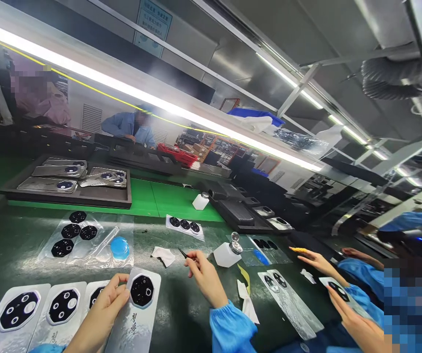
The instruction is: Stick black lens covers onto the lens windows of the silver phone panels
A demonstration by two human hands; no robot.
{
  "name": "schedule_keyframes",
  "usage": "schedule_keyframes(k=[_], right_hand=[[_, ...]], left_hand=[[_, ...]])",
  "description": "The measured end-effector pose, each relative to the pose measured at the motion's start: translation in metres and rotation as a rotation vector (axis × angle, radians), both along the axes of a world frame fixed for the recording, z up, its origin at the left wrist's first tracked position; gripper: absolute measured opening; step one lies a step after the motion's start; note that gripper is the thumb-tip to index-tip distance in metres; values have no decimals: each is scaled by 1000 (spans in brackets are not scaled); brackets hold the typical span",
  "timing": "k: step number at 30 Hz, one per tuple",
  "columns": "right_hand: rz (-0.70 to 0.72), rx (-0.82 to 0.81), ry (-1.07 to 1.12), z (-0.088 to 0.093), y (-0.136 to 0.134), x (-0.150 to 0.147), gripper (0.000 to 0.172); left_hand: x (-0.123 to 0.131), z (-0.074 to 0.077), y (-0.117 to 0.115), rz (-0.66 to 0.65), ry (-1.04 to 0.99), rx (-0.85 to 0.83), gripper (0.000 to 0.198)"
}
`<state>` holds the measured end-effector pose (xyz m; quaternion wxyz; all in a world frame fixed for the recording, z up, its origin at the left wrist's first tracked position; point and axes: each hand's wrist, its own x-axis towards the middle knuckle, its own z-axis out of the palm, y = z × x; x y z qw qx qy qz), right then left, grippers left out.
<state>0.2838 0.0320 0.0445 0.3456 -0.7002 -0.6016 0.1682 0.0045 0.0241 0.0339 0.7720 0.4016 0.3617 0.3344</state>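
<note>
My left hand (108, 301) grips a silvery phone back cover (137, 318) by its upper left edge. This cover carries a black octagonal camera plate and dark brush-style lettering. Farther right, my right hand (205, 277) is closed on dark tweezers (182, 253), whose tip points up and left. A crumpled white cloth (164, 256) lies just left of the tweezers. Beside my left hand, a row of similar covers (54, 331) rests on the bench, partly hidden by my forearm. Loose black camera plates (71, 231) lie on clear film behind them.
A white pump bottle (227, 254) stands right of my right hand, with another bottle (200, 201) farther back. A strip of black discs (184, 225) and a blue round piece (119, 248) lie ahead. A tray (67, 197) holds stacked covers. A co-worker's hands (319, 264) are at right.
</note>
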Motion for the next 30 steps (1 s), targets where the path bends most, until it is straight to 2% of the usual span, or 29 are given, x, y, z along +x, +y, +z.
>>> schedule_keyframes(k=[2,5,9,13,17,23,27,30], right_hand=[[-5,-32,-11,-18,20,-2,27],[-5,-91,-43,-33,43,-8,22],[-16,-149,-56,-39,60,-14,25],[-20,-118,11,-40,64,-16,27],[20,-21,181,-28,55,-13,22],[110,26,510,7,23,-21,35],[201,-33,683,24,-2,-37,33],[275,-93,792,29,-14,-47,34]], left_hand=[[5,-5,1,-54,26,68,50],[15,-14,4,-135,48,166,49],[21,-20,8,-196,119,233,48],[20,-21,8,-193,303,337,53],[19,-25,5,-124,523,548,51],[19,-31,3,-24,750,844,41],[21,-21,7,92,691,924,45],[23,-4,13,93,535,824,52]])
